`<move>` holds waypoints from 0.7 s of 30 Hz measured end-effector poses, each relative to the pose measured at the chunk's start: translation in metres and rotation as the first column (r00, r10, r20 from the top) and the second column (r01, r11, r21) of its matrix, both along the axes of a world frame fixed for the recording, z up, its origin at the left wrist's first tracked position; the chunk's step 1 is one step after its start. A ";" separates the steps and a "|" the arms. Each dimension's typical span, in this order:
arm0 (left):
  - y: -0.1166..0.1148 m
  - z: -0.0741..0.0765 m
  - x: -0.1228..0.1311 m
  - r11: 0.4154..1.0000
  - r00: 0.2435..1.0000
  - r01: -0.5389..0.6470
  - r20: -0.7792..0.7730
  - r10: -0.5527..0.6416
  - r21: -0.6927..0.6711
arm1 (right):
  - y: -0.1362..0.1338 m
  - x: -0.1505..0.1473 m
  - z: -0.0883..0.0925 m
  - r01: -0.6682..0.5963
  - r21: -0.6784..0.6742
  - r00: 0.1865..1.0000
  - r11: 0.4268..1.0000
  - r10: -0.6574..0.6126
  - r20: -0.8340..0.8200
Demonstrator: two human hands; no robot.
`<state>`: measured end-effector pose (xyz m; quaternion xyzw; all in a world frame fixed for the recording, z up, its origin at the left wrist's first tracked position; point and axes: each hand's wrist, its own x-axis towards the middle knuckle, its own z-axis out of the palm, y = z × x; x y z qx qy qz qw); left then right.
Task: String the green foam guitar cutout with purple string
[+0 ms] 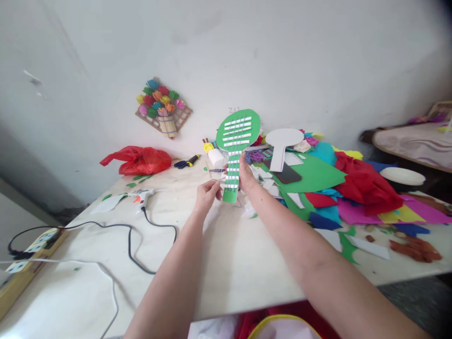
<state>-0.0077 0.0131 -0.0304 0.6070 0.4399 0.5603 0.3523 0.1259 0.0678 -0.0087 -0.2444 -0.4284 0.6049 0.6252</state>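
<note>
A green paddle-shaped cutout stands upright above the table, with white strips across its round head and handle and thin dark lines running lengthwise. My right hand is wrapped round the right side of its handle, thumb up along the edge. At the handle's lower left, my left hand has its thumb and forefinger pinched together; a thin pale strand seems to be at the fingertips, too fine to make out. A plain white paddle-shaped cutout leans over a dark phone-like slab to the right.
A glue gun with a black cord lies left, near a power strip. Scissors and a red plastic bag sit behind. Coloured paper and scraps crowd the right side. Paper flowers hang on the wall.
</note>
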 end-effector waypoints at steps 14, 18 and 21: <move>-0.005 0.000 0.001 0.985 0.979 0.154 -0.124 -0.163 -0.076 | 0.010 0.009 0.001 0.065 -0.011 0.992 0.998 -0.066 -0.108; -0.002 -0.002 0.000 0.980 0.987 0.154 -0.028 -0.159 -0.129 | 0.013 0.010 -0.001 0.096 -0.008 0.986 0.995 -0.096 -0.140; 0.000 -0.003 0.001 0.957 0.987 0.163 0.043 -0.157 -0.240 | 0.017 0.010 -0.003 0.080 0.003 0.978 0.997 -0.078 -0.194</move>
